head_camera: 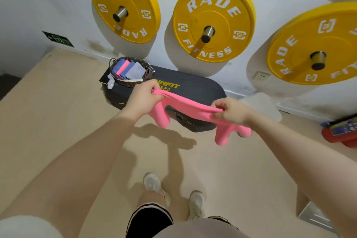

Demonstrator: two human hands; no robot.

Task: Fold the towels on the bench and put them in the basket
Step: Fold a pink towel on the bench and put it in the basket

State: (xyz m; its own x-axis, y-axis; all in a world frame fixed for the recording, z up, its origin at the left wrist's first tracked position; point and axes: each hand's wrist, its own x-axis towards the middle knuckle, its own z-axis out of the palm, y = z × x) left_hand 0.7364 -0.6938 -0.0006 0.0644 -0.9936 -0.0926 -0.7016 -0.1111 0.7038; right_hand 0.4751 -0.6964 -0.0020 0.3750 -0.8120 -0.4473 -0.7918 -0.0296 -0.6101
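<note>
A pink towel (190, 107) hangs stretched in the air between my two hands, in front of the black bench (195, 85). My left hand (144, 97) grips its left end and my right hand (232, 111) pinches its right end; loose ends droop below each hand. A dark wicker basket (144, 78) stands on the bench's left end. Inside it stand several folded towels (126, 69), blue, pink and lilac, upright side by side.
Three yellow weight plates (213, 20) hang on pegs on the white wall behind the bench. A dark flat device with a white tag (107, 80) lies left of the basket. Red equipment (341, 133) sits on the floor at right. Beige floor around my feet (174, 193).
</note>
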